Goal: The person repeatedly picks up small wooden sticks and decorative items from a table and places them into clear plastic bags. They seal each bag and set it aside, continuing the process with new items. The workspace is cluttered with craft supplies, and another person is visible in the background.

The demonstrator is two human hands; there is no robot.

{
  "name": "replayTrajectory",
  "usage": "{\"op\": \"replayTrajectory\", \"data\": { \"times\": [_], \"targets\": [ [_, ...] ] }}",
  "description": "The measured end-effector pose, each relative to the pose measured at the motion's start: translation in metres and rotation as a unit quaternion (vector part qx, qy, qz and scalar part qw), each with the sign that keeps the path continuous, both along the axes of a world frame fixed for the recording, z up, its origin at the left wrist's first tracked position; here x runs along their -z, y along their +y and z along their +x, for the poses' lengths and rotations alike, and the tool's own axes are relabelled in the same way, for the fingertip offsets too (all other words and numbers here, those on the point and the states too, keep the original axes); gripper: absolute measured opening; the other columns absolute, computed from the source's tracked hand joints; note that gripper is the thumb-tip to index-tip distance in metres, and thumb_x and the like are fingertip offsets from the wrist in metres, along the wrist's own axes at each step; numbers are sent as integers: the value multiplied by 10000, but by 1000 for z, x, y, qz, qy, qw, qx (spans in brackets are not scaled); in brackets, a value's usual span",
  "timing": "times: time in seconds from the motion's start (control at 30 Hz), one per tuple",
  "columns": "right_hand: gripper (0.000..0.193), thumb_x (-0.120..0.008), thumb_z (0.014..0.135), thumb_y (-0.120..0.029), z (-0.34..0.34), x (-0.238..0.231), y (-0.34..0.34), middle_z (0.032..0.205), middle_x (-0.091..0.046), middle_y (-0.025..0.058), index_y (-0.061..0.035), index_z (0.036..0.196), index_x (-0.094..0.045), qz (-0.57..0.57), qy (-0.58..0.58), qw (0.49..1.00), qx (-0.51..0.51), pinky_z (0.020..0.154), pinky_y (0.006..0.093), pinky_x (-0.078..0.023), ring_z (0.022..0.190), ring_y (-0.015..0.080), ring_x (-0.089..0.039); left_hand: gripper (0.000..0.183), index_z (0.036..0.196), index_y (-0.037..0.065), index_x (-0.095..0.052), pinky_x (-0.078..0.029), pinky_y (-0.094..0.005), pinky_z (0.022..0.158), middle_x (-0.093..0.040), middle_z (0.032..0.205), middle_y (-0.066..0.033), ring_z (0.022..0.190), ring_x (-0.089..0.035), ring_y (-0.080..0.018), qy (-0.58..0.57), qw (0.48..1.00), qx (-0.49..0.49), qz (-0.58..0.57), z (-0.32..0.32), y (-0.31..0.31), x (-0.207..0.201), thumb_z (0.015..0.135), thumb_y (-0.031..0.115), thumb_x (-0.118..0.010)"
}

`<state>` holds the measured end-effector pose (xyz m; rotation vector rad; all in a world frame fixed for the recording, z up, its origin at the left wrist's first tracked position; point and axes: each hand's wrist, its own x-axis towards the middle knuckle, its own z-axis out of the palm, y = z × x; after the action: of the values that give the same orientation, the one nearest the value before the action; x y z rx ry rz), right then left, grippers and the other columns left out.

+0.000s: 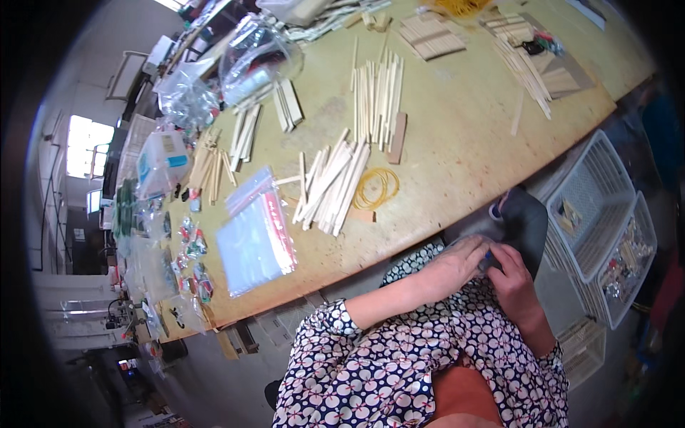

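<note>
My left hand (460, 264) and my right hand (512, 277) meet over my lap, just off the table's near edge. The fingers of both are closed around a small item (489, 258), partly see-through with a bit of blue; my fingers hide most of it, so its kind is unclear. On the table near my hands lie several yellow rubber bands (376, 187) and a loose pile of pale wooden sticks (332, 184). Left of the pile is a stack of clear zip bags (257, 239) with a red stripe along the seal.
More wooden sticks (377, 96) and flat wooden strips (432, 37) lie farther back on the table (457, 128). Small packed bags (193, 242) and a white tub (163, 158) line the left side. White plastic baskets (592, 207) stand on the right, below table height.
</note>
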<state>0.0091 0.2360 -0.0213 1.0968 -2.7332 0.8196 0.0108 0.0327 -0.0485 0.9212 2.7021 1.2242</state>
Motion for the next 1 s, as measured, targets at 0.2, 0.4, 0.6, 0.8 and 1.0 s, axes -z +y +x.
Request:
{"op": "replayTrajectory", "data": {
  "times": [0.2, 0.4, 0.6, 0.8, 1.0],
  "targets": [
    [99, -614, 755, -72, -9, 26, 6, 1159, -645, 164, -5, 818, -651, 7, 12, 1000, -11, 945, 412, -510, 1143, 327, -581, 242, 1125, 57, -656, -563, -368, 784, -669, 1056, -132, 932, -668, -292, 29, 997, -37, -59, -29, -61, -122, 890, 118, -653],
    [112, -601, 774, -128, -18, 45, 6, 1154, -665, 120, -81, 825, -689, 46, -13, 999, -2, 952, 412, -482, 1123, 296, -579, 350, 1203, 56, -617, -521, -409, 881, -621, 1168, -175, 1053, -623, -372, 96, 967, -173, -160, -213, -141, -121, 857, -3, -625],
    [104, -622, 759, -140, -20, 83, 20, 1074, -660, 112, -115, 839, -685, 5, -126, 992, 1, 987, 466, -461, 1114, 338, -595, 391, 1295, 81, -570, -477, -456, 992, -573, 1273, -222, 1179, -545, -442, 228, 925, -243, -183, -406, -198, -49, 908, 130, -602],
    [116, -624, 763, -140, -22, 87, 24, 1076, -651, 128, -79, 857, -651, 15, -115, 993, 18, 1021, 481, -454, 1109, 360, -595, 384, 1325, 175, -563, -471, -470, 959, -605, 1238, -219, 1170, -564, -403, 105, 924, -290, -224, -485, -207, -24, 956, 279, -555],
    [161, -678, 794, -140, -23, 89, 23, 1154, -650, 135, -102, 950, -683, 59, -127, 990, 11, 990, 475, -491, 1147, 363, -595, 309, 1212, 238, -637, -524, -459, 784, -702, 919, -204, 872, -684, -368, 78, 906, -357, -213, -471, -244, -22, 912, 310, -631]
  ]
}}
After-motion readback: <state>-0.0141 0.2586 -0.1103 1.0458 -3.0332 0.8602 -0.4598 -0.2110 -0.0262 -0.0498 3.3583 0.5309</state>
